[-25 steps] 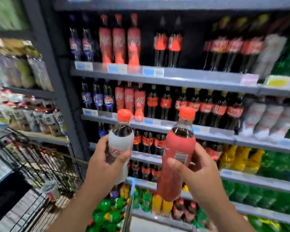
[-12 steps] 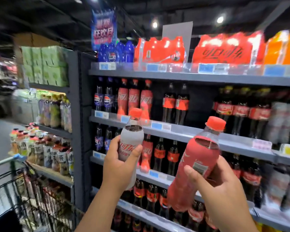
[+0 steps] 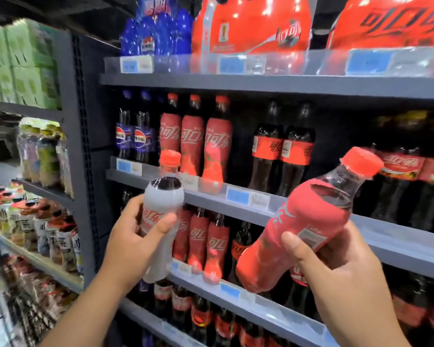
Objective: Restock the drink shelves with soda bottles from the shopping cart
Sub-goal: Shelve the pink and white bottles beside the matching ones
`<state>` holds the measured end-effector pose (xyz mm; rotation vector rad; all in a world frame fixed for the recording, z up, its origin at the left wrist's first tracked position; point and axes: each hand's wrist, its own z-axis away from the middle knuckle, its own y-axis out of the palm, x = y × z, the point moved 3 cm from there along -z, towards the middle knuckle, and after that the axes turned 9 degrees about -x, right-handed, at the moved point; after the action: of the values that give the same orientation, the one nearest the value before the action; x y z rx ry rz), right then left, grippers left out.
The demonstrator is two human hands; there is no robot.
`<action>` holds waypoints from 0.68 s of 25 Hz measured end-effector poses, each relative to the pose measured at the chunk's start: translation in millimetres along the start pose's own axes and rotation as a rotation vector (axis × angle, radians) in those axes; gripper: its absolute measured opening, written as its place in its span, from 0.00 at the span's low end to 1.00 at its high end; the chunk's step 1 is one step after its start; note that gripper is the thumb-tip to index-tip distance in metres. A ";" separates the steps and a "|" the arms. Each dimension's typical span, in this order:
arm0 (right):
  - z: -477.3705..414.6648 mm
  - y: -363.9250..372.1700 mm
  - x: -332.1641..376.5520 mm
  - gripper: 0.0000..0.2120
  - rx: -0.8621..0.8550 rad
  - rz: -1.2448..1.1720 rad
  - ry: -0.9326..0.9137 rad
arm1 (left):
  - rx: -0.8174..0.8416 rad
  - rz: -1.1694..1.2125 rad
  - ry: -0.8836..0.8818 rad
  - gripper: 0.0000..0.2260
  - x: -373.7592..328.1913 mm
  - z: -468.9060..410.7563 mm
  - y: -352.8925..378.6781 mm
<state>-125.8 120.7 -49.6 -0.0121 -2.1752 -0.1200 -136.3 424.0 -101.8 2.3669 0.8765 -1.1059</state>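
White-sleeved plastic soda bottle (image 3: 162, 199), centre, wrapped mid-body by left hand (image 3: 133, 241); red-sleeved bottle (image 3: 311, 216), right hand (image 3: 343, 276) likewise. Probably heavy, stiff, slick-sleeved.

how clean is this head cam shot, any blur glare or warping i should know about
Head view: the white-sleeved bottle in the left hand and the red-sleeved bottle in the right hand read fairly sharp; the left-rack bottles and the price tags are smeared by blur; bright glare spots sit on the red multipacks; the wide lens slants the shelf edges.
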 end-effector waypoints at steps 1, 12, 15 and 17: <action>-7.2 2.7 -4.5 0.23 -0.007 -0.012 0.002 | -0.007 -0.003 0.004 0.20 4.4 -6.6 2.8; -69.4 40.5 -10.6 0.22 -0.034 -0.004 -0.082 | 0.060 0.019 -0.006 0.15 23.3 -52.5 17.8; -83.2 73.4 -2.9 0.17 -0.042 0.000 -0.164 | 0.092 0.069 -0.010 0.19 30.1 -80.0 16.1; -90.9 98.1 -0.6 0.14 -0.040 0.003 -0.207 | 0.129 0.121 -0.015 0.21 34.4 -95.5 16.7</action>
<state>-45.6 210.1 9.4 -0.0531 -2.3789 -0.1670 -55.9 479.0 -68.6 2.4761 0.6654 -1.1613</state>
